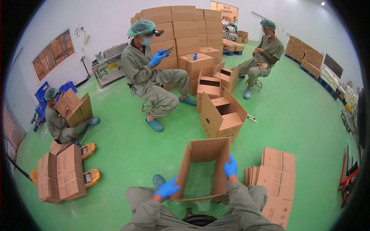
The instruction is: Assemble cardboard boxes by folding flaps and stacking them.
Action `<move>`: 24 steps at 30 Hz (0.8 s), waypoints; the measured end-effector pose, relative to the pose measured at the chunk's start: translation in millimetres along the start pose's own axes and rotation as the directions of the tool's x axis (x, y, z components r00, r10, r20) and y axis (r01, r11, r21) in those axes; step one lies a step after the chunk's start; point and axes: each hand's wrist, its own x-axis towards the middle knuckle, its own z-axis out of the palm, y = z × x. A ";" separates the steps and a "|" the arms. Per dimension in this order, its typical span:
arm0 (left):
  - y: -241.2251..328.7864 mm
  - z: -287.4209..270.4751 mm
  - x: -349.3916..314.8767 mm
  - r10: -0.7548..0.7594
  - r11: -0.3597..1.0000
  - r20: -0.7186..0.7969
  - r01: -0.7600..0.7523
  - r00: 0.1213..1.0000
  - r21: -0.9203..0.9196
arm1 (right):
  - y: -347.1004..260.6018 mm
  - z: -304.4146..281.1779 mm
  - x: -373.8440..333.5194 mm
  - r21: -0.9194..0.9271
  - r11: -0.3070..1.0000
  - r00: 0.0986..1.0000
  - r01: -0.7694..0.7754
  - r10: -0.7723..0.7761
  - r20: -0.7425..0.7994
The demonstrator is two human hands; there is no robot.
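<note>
Between my knees is an unfolded cardboard box (210, 149), and green floor shows through both of its open ends. Gloved in blue, my left hand (168, 188) grips its near left side. My right hand (231, 168), in the same kind of glove, is closed on the right wall, higher up. Part of each hand's fingers is hidden by the cardboard. Beside my right leg lies a stack of flattened cardboard boxes (275, 173). Just ahead stands another cardboard box (223, 115) with its flaps up.
Ahead, a seated person (150, 73) holds a phone-like object; another person (260, 57) sits further right. At left, a third person (61, 115) handles a carton. Bundled cardboard (63, 173) rests on a yellow-forked pallet jack (92, 177). Stacked cartons (187, 30) rise behind.
</note>
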 end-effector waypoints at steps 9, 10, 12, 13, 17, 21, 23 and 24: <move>148.8 95.7 26.2 -0.100 0.785 0.230 -0.066 0.968 0.616 | -18.6 7.2 -1.3 -0.319 0.945 0.989 0.069 -0.024 0.143; 137.3 89.6 41.7 -0.166 0.798 0.215 0.003 0.962 0.603 | -20.1 6.3 -5.5 -0.344 0.937 0.980 0.067 0.003 0.198; 78.7 80.7 80.8 -0.201 0.913 0.201 0.109 0.959 0.394 | -27.9 13.1 -16.4 -0.359 0.928 0.960 0.102 0.002 0.280; 53.5 84.9 88.6 -0.198 0.915 0.197 0.110 0.960 0.387 | -33.1 18.1 -25.9 -0.349 0.928 0.952 0.133 -0.021 0.306; -16.1 122.3 96.3 -0.536 0.694 -0.002 0.442 0.844 0.569 | -41.6 41.7 -44.7 -0.397 0.908 0.956 0.133 -0.011 0.294; 45.9 94.3 123.0 -0.388 0.667 0.102 0.202 0.916 0.717 | -32.3 31.5 -42.8 -0.551 0.821 0.975 0.153 -0.035 0.218; 67.4 64.2 144.2 0.023 0.614 -0.034 0.013 0.999 0.789 | -37.0 36.8 -41.5 -0.584 0.791 0.970 0.184 -0.051 0.236; 82.1 46.3 161.8 0.239 0.653 -0.216 0.008 0.947 0.757 | -35.2 38.9 -39.9 -0.586 0.784 0.970 0.206 -0.085 0.227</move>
